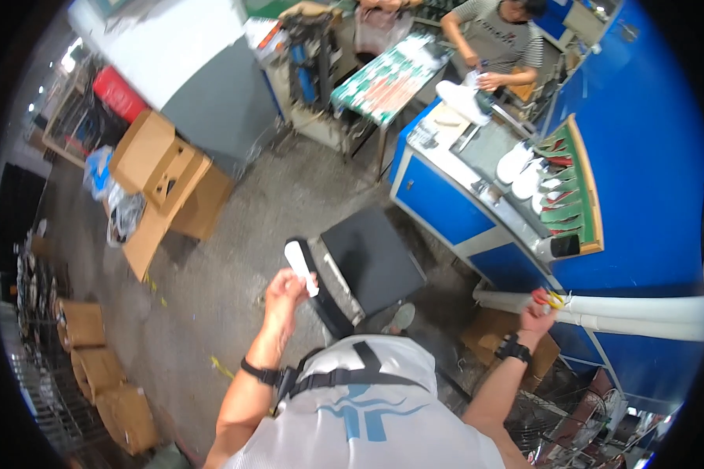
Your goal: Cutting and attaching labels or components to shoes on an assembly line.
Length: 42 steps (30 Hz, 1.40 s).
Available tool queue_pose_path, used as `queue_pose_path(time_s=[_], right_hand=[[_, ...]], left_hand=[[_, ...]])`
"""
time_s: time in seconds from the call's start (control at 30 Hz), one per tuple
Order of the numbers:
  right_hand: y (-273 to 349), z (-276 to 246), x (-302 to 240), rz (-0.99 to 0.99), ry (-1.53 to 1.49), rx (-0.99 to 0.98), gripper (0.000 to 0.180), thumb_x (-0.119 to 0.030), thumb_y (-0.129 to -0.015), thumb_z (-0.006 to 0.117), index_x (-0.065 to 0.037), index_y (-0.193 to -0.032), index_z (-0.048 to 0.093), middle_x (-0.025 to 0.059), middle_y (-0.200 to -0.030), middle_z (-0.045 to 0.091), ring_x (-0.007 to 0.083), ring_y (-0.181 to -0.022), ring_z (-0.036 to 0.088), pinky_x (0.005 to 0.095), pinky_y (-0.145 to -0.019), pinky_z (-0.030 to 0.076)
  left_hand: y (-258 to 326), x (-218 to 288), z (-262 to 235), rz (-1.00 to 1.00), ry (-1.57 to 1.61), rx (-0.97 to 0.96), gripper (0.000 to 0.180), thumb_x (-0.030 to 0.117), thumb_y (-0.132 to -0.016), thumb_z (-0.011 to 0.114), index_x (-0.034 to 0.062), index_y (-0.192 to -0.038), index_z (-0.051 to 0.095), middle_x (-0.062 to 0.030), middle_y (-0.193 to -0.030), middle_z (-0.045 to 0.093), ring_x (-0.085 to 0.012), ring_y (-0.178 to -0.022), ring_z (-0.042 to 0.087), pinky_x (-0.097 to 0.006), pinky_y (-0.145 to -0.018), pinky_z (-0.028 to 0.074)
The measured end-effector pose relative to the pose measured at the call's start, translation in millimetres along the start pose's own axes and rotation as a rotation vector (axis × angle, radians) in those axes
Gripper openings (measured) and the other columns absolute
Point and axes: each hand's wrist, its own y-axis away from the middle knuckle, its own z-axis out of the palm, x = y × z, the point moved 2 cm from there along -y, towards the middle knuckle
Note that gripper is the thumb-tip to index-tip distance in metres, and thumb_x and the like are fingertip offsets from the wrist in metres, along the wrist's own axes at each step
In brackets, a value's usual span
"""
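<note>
A long, narrow white piece (297, 258), like a flat insole, is pinched by its near end in my left hand (286, 289). It reaches out over the edge of a black-and-grey padded stool (375, 262). Well out to the right, my right hand (536, 316) is closed on scissors (554, 299) with red and yellow handles; their blades cannot be made out. That hand is close to the white rolls (641, 315) beside the blue bench. A dark band circles each of my wrists.
A blue workbench (438, 199) with white shoes (516, 164) and a green rack (579, 187) stands at the right. A co-worker (501, 39) sits behind it. An open cardboard box (199, 203) is at left, more cartons (125, 418) lower left, a patterned table (391, 78) at the back.
</note>
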Motion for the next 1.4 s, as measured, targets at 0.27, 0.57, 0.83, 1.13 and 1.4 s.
queue_pose_path(time_s=[0.27, 0.57, 0.83, 1.13, 1.4], right_hand=[[97, 3, 352, 0.730, 0.352, -0.254, 0.054, -0.011, -0.102, 0.067, 0.001, -0.152, 0.051, -0.0008, -0.090, 0.052, 0.0074, -0.069, 0.047, 0.0230, -0.056, 0.040], [151, 15, 490, 0.958, 0.851, -0.445, 0.074, -0.011, -0.093, 0.075, -0.001, -0.159, 0.044, 0.0046, -0.106, 0.066, 0.0151, -0.088, 0.063, 0.0290, -0.080, 0.051], [114, 42, 568, 0.825, 0.704, -0.298, 0.054, -0.013, -0.097, 0.074, -0.007, -0.147, 0.056, 0.0022, -0.109, 0.067, 0.0140, -0.088, 0.064, 0.0265, -0.080, 0.053], [52, 49, 677, 0.662, 0.389, -0.129, 0.042, -0.026, -0.107, 0.068, -0.006, -0.143, 0.061, 0.0009, -0.101, 0.066, 0.0092, -0.078, 0.065, 0.0229, -0.055, 0.052], [87, 123, 831, 0.655, 1.031, -0.409, 0.053, -0.004, -0.092, 0.069, -0.007, -0.143, 0.055, 0.0027, -0.101, 0.059, 0.0125, -0.079, 0.057, 0.0257, -0.073, 0.050]], left_hand=[[-47, 33, -33, -0.049, 0.196, -0.095, 0.004, 0.017, -0.107, 0.068, 0.0135, -0.108, 0.067, -0.0056, -0.108, 0.079, -0.0154, -0.094, 0.076, -0.031, -0.086, 0.060], [-12, 3, -116, -0.023, 0.159, 0.052, 0.006, 0.011, -0.101, 0.068, 0.0097, -0.105, 0.065, -0.0041, -0.097, 0.071, -0.0194, -0.093, 0.074, -0.036, -0.079, 0.057], [-54, -2, -206, -0.218, 0.154, 0.068, 0.010, 0.004, -0.102, 0.063, 0.0100, -0.109, 0.068, -0.0036, -0.095, 0.073, -0.0198, -0.087, 0.074, -0.037, -0.084, 0.062], [-176, 92, -365, -0.201, 0.207, 0.076, 0.019, -0.005, -0.097, 0.067, 0.0050, -0.113, 0.068, -0.0082, -0.098, 0.075, -0.0215, -0.085, 0.077, -0.035, -0.080, 0.066], [-313, 226, -340, -0.062, 0.263, -0.061, 0.016, 0.004, -0.104, 0.063, 0.0056, -0.120, 0.066, -0.0093, -0.111, 0.076, -0.0236, -0.106, 0.077, -0.037, -0.096, 0.063]])
